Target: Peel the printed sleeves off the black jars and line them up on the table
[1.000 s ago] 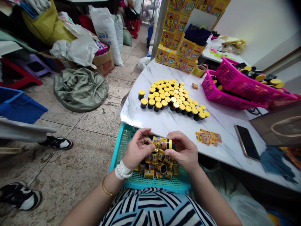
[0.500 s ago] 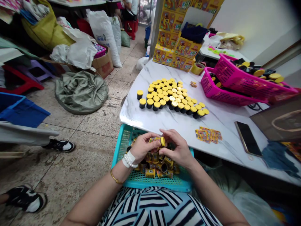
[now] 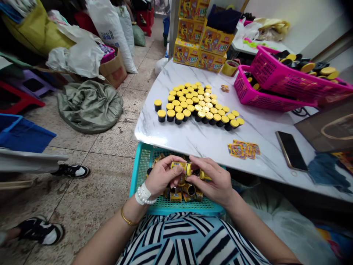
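Note:
My left hand (image 3: 162,175) is closed on a small tub (image 3: 179,167) wrapped in a yellow printed label, its yellow-lidded end pointing right. My right hand (image 3: 213,180) is open beside that end, thumb and fingers apart on either side of it; whether they touch it I cannot tell. Both hands are above a turquoise basket (image 3: 138,173). Inside it, partly covered by my hands, lie several labelled tubs (image 3: 175,197), some showing dark open mouths. Beyond the basket, a cluster of black tubs with yellow lids (image 3: 190,101) stands upright on the white marbled table (image 3: 165,134).
Loose printed labels (image 3: 243,149) and a phone (image 3: 291,151) lie on the table's right side. Pink baskets (image 3: 275,99) of black and yellow pieces stand behind them. Yellow printed boxes (image 3: 201,48) are stacked at the back. Another person's shoe (image 3: 70,170) shows at left.
The view has shifted slightly, moving the table up and left. The tub in my left hand now shows more of its label side. My right hand stays spread close to its lid.

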`<control>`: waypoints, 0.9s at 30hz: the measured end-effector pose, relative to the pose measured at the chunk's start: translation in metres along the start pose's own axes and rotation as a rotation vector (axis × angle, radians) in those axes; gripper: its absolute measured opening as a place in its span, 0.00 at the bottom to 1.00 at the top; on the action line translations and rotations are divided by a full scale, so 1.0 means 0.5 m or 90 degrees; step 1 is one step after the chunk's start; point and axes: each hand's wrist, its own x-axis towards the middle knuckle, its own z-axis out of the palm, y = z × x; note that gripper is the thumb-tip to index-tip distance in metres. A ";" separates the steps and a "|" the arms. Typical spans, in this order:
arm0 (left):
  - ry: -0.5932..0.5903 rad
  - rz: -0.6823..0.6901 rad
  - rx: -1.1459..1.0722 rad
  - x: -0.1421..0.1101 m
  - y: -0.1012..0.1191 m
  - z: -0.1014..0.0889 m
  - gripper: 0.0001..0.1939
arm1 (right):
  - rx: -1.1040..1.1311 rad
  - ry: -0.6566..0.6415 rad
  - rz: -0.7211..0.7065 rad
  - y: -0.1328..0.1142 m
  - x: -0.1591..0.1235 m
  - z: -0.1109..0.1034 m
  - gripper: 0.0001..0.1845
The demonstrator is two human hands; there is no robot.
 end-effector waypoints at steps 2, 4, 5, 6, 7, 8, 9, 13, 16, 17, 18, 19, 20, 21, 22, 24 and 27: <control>-0.004 0.014 0.025 -0.012 0.010 0.010 0.17 | 0.002 0.023 -0.010 -0.015 -0.005 -0.002 0.30; 0.020 0.080 0.104 -0.026 0.023 0.022 0.14 | 0.033 0.054 0.013 -0.027 -0.011 0.001 0.23; 0.036 0.127 0.157 -0.032 0.029 0.028 0.14 | 0.058 0.070 0.037 -0.032 -0.013 0.003 0.21; 0.047 0.173 0.208 -0.036 0.033 0.032 0.14 | 0.086 0.085 0.066 -0.035 -0.016 0.006 0.19; 0.048 0.211 0.250 -0.038 0.036 0.034 0.15 | 0.113 0.095 0.097 -0.037 -0.018 0.009 0.17; 0.039 0.235 0.279 -0.037 0.036 0.034 0.15 | 0.135 0.099 0.128 -0.037 -0.020 0.013 0.17; 0.023 0.246 0.297 -0.033 0.033 0.031 0.14 | 0.148 0.098 0.154 -0.035 -0.021 0.016 0.16; 0.002 0.197 0.242 -0.011 0.004 0.009 0.16 | 0.117 0.091 0.159 -0.011 -0.024 0.025 0.16; -0.002 0.142 0.182 -0.004 -0.014 -0.005 0.18 | 0.072 0.100 0.088 0.009 -0.031 0.028 0.17; -0.002 0.158 0.210 -0.005 -0.015 -0.007 0.16 | 0.070 0.098 0.078 0.012 -0.034 0.030 0.17; -0.002 0.196 0.263 -0.007 -0.015 -0.008 0.14 | 0.081 0.096 0.084 0.014 -0.038 0.032 0.17; 0.000 0.247 0.327 -0.010 -0.012 -0.008 0.12 | 0.106 0.097 0.107 0.014 -0.041 0.034 0.17; -0.002 0.299 0.387 -0.013 -0.010 -0.007 0.11 | 0.147 0.100 0.145 0.012 -0.044 0.037 0.16; -0.011 0.345 0.433 -0.016 -0.007 -0.006 0.11 | 0.200 0.105 0.190 0.009 -0.046 0.040 0.15; -0.026 0.378 0.462 -0.018 -0.006 -0.006 0.12 | 0.260 0.108 0.239 0.006 -0.048 0.042 0.14; -0.057 0.411 0.479 -0.019 -0.007 -0.008 0.12 | 0.371 0.105 0.343 0.002 -0.050 0.048 0.11; -0.085 0.417 0.491 -0.014 -0.019 -0.018 0.13 | 0.484 0.059 0.502 0.005 -0.054 0.058 0.11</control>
